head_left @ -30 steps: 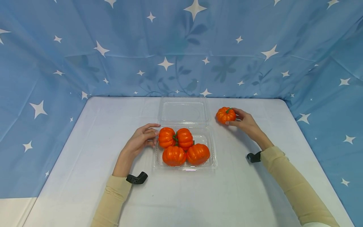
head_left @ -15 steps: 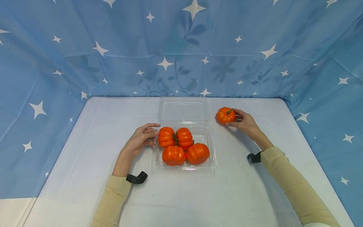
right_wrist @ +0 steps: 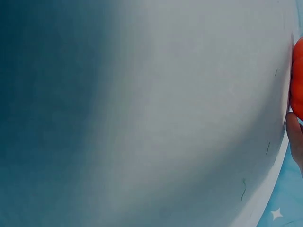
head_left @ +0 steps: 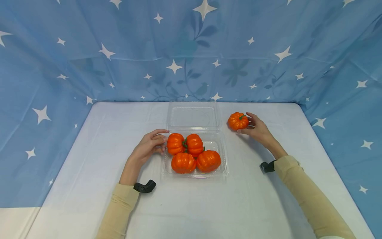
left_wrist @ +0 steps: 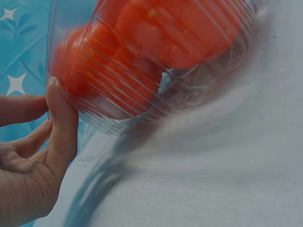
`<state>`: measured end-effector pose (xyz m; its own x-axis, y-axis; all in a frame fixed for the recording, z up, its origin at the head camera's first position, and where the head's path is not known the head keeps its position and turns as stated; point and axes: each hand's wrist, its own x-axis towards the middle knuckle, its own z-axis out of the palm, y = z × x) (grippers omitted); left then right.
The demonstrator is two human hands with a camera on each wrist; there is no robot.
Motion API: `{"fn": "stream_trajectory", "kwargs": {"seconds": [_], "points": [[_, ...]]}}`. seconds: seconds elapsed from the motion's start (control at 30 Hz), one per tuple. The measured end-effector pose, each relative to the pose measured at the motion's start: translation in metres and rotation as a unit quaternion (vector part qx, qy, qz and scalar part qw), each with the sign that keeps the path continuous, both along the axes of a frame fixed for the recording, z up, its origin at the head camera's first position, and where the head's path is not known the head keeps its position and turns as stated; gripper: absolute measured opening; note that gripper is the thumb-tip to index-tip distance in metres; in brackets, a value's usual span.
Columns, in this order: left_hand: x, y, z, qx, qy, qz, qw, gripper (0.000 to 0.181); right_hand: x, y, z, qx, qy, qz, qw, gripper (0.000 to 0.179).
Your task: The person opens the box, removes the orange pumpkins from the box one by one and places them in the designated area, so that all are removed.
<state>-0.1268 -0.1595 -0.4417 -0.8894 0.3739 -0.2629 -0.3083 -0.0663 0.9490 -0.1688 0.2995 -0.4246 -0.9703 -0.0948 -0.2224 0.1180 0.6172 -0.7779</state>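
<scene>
Several orange toy pumpkins with green stems sit in a clear plastic clamshell box, its lid folded back. My left hand is at the box's left side; in the left wrist view its thumb and finger pinch the clear rim. Another toy pumpkin rests on the table right of the lid. Beside it my right hand has its fingers and thumb spread loosely around the pumpkin's right side. The right wrist view shows only an edge of this pumpkin and a finger.
A white cloth covers the table. Blue star-patterned curtain stands along the back and both sides. A black wrist device is on the left wrist and another on the right.
The lone pumpkin has turned slightly, its stem shifting right. My right index finger and thumb have spread a little from it. My left hand and the box keep their places.
</scene>
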Motion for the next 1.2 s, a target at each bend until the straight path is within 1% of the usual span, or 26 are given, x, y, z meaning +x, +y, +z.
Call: {"fn": "stream_trajectory", "kwargs": {"seconds": [0.13, 0.3, 0.57, 0.73, 0.97, 1.2], "points": [[0.0, 0.0, 0.0, 0.001, -0.002, 0.003, 1.0, 0.049, 0.003, -0.002, 0.002, -0.004, 0.004, -0.004, 1.0, 0.098], [0.0, 0.001, 0.001, -0.002, 0.001, 0.003, 1.0, 0.049, 0.009, -0.002, 0.008, 0.004, 0.021, -0.01, 0.9997, 0.099], [-0.001, 0.003, 0.002, -0.003, -0.002, 0.001, 1.0, 0.048, 0.026, -0.001, 0.016, 0.015, 0.08, 0.002, 0.9967, 0.092], [-0.001, 0.003, 0.002, -0.003, -0.002, 0.003, 1.0, 0.047, 0.037, -0.007, 0.021, 0.024, 0.116, 0.012, 0.9929, 0.087], [0.0, 0.002, 0.0, -0.004, -0.001, 0.007, 1.0, 0.047, 0.048, -0.019, 0.024, 0.017, 0.173, 0.029, 0.9843, 0.08], [0.0, 0.002, 0.0, -0.005, -0.001, 0.009, 0.9999, 0.047, 0.058, -0.031, 0.032, 0.013, 0.213, 0.037, 0.9762, 0.076]]}}
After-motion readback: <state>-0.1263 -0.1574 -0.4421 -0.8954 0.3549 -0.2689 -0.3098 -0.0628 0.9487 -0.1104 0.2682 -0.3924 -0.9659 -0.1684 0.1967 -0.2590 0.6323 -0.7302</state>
